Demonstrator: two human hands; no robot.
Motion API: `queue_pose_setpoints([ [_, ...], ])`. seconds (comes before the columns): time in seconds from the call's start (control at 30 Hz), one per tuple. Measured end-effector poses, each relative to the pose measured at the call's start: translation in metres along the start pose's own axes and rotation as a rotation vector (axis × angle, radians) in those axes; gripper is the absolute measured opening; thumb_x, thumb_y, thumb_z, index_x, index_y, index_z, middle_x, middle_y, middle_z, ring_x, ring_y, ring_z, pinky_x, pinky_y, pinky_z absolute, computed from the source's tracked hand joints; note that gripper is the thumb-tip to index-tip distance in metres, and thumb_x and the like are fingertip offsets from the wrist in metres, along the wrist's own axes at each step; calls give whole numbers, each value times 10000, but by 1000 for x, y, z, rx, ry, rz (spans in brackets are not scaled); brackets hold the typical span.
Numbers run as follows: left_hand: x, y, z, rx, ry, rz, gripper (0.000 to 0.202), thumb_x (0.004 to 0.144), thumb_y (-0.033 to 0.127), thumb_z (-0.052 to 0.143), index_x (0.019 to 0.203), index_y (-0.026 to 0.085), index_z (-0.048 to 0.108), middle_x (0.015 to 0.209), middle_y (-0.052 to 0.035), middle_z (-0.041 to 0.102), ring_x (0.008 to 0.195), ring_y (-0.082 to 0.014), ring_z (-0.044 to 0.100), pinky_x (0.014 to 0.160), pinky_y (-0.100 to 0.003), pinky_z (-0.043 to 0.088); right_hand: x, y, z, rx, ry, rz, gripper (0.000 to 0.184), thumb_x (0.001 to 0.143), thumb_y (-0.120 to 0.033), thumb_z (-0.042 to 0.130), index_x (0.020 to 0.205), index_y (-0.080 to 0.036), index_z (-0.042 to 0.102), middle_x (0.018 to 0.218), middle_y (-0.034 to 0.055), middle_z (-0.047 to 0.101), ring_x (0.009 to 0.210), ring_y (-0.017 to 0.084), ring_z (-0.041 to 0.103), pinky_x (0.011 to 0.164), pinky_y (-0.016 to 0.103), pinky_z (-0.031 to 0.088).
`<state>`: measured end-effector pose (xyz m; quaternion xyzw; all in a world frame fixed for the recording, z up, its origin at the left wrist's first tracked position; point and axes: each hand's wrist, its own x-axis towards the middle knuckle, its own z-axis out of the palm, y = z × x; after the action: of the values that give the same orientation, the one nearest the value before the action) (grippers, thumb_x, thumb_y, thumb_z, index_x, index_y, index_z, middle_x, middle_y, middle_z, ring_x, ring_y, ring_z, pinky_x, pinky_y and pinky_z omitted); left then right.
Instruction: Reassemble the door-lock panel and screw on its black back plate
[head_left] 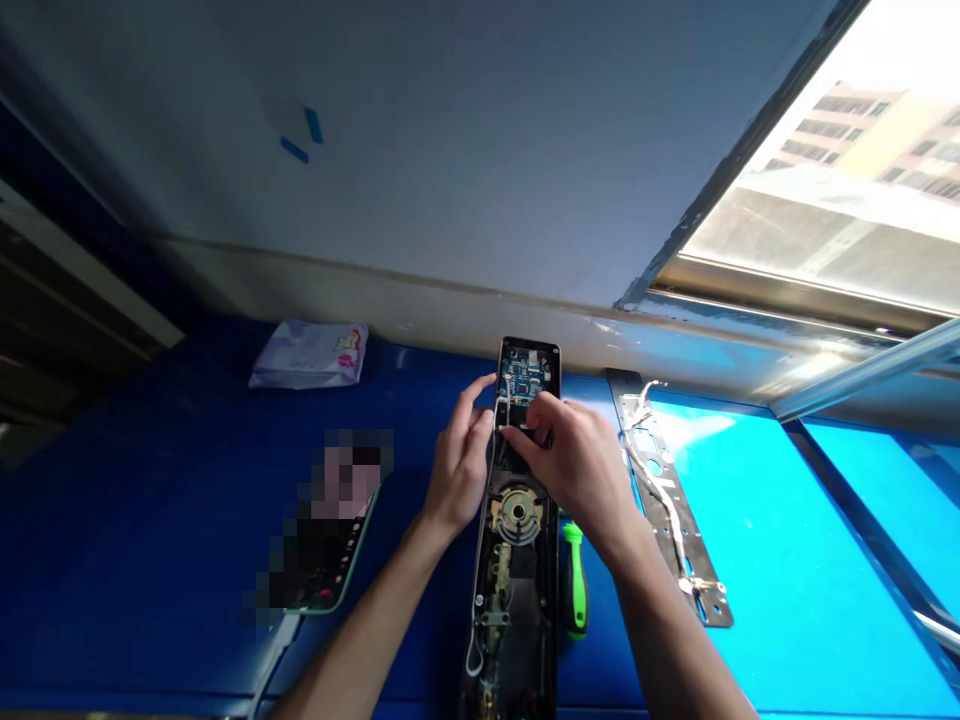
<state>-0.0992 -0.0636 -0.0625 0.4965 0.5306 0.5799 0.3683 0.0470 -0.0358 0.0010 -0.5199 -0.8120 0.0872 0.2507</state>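
Note:
An opened electronic door lock housing, long and black, lies lengthwise in front of me. A blue circuit board sits in its far end, and a round metal ring part lies nearer. Along the left side runs a thin white cable. My left hand grips the housing's left edge, index finger near the board, thumb beside the cable. Over the compartment below the board, my right hand is closed in a pinch. Its fingers hide what they hold. A green-handled screwdriver lies right of the housing.
A black metal plate with a wrapped white cable lies at the right. To the left are a phone, partly blurred out, with a cord, and a pale purple packet. The wall and a window bound the blue table.

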Motion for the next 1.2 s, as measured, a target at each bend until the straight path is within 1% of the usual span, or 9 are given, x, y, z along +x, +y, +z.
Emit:
queue_pose_setpoints([
  [0.13,0,2,0,-9,6,-1,441,1081,410,412,1465,239,543,1459,-86,662,1217,-264,692,931,-372,595,-5,5,1,3,-1,-25,211,859,-353,841,812,-225,680,729,7,699,634,168,596,590,297,380],
  [0.3,0,3,0,1,-3,-6,452,1082,410,406,1478,232,533,1234,-72,760,1076,-253,732,924,-388,591,-12,9,3,20,-6,-71,120,863,-268,838,881,-236,723,766,7,725,683,181,647,626,308,459],
  [0.47,-1,1,0,-7,-21,-5,463,1087,433,404,1491,233,511,1137,-59,786,931,-234,755,909,-395,596,-19,12,-1,36,-22,-116,206,833,-206,857,1009,-241,756,848,25,755,795,221,698,699,347,533],
  [0.57,-1,0,1,-18,-34,9,463,1090,440,411,1502,246,493,1229,-78,772,1072,-254,755,972,-414,592,-21,13,-7,106,-7,-139,229,847,-205,844,1058,-250,765,891,26,749,821,203,709,724,329,554],
  [0.67,0,2,-1,68,7,83,447,1086,411,421,1491,239,499,1430,-116,677,1302,-277,668,1085,-457,551,-19,17,-16,226,59,-115,114,922,-251,758,1035,-243,768,868,16,717,703,146,647,659,286,526],
  [0.77,1,12,-3,328,106,269,414,1059,352,473,1447,232,555,1548,-128,566,1439,-303,541,1179,-526,475,-18,28,-28,279,119,-16,116,958,-314,688,995,-232,762,825,14,703,630,131,564,593,275,480],
  [0.83,3,24,-2,491,123,424,360,1029,294,528,1369,228,626,1510,-123,580,1423,-309,531,1204,-547,448,-17,41,-35,289,138,54,153,969,-340,656,982,-226,758,792,13,708,601,128,555,573,273,466],
  [0.97,11,50,11,575,-28,633,256,992,188,558,1180,219,728,1307,-97,695,1336,-301,571,1164,-529,504,-18,78,-46,248,162,188,199,980,-358,613,987,-216,753,742,12,727,560,135,577,543,274,445],
  [1.2,22,62,55,692,-474,685,249,1008,181,556,1146,157,762,1147,-115,763,1295,-348,581,1083,-573,573,-21,136,-33,125,36,297,85,945,-257,687,947,-187,735,755,8,742,655,153,651,695,323,533],
])
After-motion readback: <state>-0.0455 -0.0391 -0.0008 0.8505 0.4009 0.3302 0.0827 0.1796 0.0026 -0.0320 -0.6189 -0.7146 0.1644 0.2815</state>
